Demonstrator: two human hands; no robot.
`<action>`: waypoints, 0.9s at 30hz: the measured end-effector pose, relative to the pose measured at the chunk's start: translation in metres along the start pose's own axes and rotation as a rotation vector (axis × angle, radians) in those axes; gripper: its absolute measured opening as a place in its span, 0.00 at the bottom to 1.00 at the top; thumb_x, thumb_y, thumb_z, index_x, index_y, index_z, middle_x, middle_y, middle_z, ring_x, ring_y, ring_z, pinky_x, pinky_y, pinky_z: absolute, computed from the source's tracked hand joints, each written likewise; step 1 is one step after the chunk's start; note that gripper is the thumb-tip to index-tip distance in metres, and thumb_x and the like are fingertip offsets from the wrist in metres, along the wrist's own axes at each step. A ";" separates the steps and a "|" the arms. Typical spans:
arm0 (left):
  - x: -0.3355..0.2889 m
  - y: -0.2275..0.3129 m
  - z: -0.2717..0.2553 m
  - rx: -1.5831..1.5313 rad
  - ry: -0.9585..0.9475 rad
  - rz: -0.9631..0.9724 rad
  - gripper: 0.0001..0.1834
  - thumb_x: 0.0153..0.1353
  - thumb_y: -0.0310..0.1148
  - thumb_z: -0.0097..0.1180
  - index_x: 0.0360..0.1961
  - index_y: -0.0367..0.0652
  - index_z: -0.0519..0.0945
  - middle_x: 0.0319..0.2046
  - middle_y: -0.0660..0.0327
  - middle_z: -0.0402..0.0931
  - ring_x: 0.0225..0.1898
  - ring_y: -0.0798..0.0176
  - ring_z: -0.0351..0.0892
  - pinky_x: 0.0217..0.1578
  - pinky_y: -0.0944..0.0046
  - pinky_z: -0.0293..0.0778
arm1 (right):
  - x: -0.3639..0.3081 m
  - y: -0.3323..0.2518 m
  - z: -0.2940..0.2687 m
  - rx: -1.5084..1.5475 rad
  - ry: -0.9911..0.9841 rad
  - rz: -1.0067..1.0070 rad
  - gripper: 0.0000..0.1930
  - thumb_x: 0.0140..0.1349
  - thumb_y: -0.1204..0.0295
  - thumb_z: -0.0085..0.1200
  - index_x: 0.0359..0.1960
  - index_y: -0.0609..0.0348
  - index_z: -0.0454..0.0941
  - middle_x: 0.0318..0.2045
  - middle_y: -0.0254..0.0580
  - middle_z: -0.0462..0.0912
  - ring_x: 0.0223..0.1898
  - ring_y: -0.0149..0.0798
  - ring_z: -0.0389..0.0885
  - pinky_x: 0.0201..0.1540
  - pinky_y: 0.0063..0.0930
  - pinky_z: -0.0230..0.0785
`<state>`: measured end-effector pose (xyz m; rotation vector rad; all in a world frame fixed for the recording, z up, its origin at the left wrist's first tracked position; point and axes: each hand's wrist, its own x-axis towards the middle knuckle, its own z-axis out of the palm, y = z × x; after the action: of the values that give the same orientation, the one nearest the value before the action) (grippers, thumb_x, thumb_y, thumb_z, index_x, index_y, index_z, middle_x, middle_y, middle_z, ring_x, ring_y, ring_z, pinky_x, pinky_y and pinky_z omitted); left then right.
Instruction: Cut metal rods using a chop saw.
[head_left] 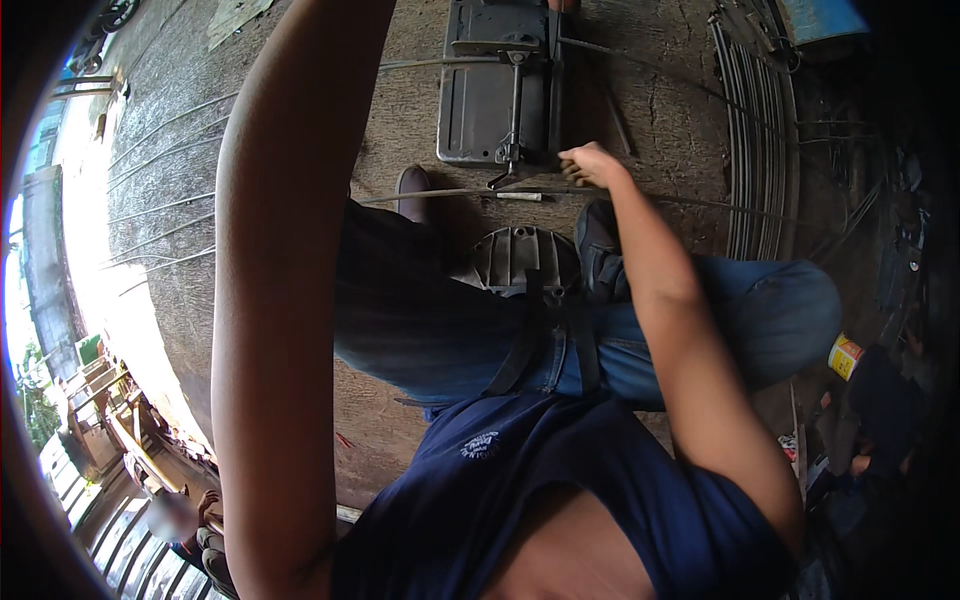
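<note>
My right hand (592, 166) is beside the near right corner of a dark metal machine base (475, 110), its fingers curled inward. What they hold, if anything, I cannot make out. A screw clamp (515, 105) with a long shaft runs along the base, and its bent handle (508, 180) lies close to my fingers. My left arm (285, 250) reaches up past the top edge, so the left hand is out of sight. Just below the base lie a thin metal rod (440, 193) and a short pale stick (519, 197).
A ribbed round metal piece (525, 258) sits between my feet. Several long rods (750, 150) lie bundled at the right, with more thin rods (165, 205) across the floor at the left. A yellow and white container (845, 357) stands at far right. Another person (195, 530) is at lower left.
</note>
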<state>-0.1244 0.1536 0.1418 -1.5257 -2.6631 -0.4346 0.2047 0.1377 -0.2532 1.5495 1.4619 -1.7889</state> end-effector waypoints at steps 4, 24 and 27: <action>-0.021 0.004 -0.006 -0.460 0.091 -0.227 0.25 0.57 0.50 0.49 0.36 0.38 0.84 0.38 0.47 0.83 0.44 0.46 0.82 0.45 0.54 0.76 | -0.010 -0.001 0.066 0.236 -0.245 -0.018 0.07 0.58 0.70 0.64 0.31 0.61 0.81 0.27 0.39 0.83 0.27 0.34 0.81 0.28 0.28 0.69; -0.113 -0.245 0.321 -0.398 -0.081 -0.474 0.29 0.52 0.35 0.53 0.57 0.41 0.75 0.53 0.43 0.75 0.56 0.41 0.74 0.59 0.52 0.69 | -0.053 0.016 0.171 -0.266 0.697 -0.760 0.28 0.52 0.61 0.66 0.46 0.64 0.65 0.40 0.56 0.71 0.45 0.58 0.74 0.47 0.45 0.68; -0.117 -0.249 0.363 -0.170 -0.156 0.011 0.25 0.54 0.26 0.47 0.57 0.43 0.74 0.54 0.48 0.74 0.54 0.45 0.76 0.54 0.50 0.73 | -0.060 0.017 0.146 -0.219 0.480 -0.672 0.27 0.55 0.56 0.63 0.46 0.63 0.66 0.37 0.54 0.73 0.39 0.55 0.76 0.43 0.43 0.69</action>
<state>-0.2391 0.0313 -0.2814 -1.6847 -2.7974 -0.5781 0.1641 -0.0135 -0.2283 1.5458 2.5560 -1.5232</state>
